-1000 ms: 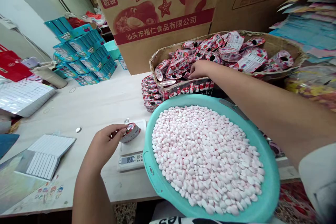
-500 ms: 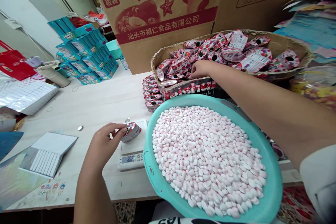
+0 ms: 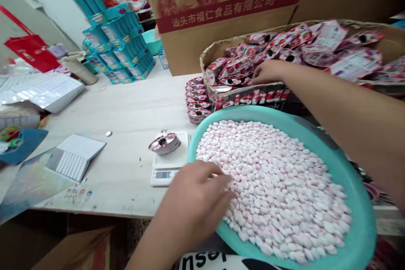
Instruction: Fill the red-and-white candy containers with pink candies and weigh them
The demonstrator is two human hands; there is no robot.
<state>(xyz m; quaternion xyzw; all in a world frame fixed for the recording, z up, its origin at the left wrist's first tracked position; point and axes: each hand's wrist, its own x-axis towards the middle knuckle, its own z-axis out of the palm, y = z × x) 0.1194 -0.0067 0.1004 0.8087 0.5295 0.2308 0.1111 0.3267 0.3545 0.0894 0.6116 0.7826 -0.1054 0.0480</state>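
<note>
My left hand (image 3: 202,196) is over the near left part of the turquoise basin (image 3: 359,219), its fingers apart and bent at the pale pink candies (image 3: 268,185). It is slightly blurred, and I see nothing held in it. Left of the basin, one oval red-and-white candy pack (image 3: 166,144) with a dark round hole rests alone on a white digital scale (image 3: 173,159). My right hand (image 3: 268,71) reaches over the front rim of a cut-down carton (image 3: 249,97), fingers drawn together among more such packs (image 3: 237,66). Its fingertips are partly hidden.
Several packs stand in a stack (image 3: 198,101) beside the carton. Turquoise boxes (image 3: 123,46) are piled at the back left. A large brown carton (image 3: 202,46) stands behind. On the table lie a folded white sheet (image 3: 77,154) and a small white disc (image 3: 109,133).
My left hand has let go of the pack on the scale and moved right to the candies. My right hand stays at the carton. The view has shifted.
</note>
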